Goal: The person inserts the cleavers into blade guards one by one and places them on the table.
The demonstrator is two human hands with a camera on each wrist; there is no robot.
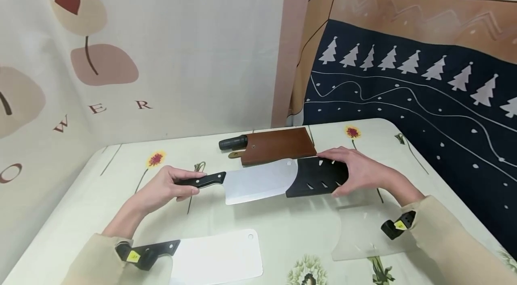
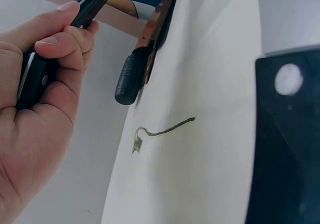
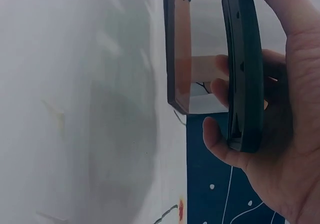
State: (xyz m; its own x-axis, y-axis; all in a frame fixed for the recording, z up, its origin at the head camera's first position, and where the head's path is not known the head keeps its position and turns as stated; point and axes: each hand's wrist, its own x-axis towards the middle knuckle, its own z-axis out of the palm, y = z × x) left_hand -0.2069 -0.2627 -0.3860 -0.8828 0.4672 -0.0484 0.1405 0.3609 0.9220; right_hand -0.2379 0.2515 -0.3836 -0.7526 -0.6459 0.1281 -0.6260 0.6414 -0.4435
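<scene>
Holds the cleaver (image 1: 258, 182) by its black handle (image 1: 212, 180) with the left hand (image 1: 167, 186). Grips the black blade cover (image 1: 311, 178) in the right hand (image 1: 361, 170), at the cleaver's far end, near a brown sheath (image 1: 278, 145).

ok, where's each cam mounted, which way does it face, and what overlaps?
Head: worn on the head, facing forward and down at the table; left hand, right hand and sleeves show.
Left wrist: worn on that wrist, facing past the left hand, the only body part showing, which grips the cleaver handle.
Right wrist: worn there, facing past the right hand alone, which holds the black blade cover.
Both wrist views share the brown sheath.
</scene>
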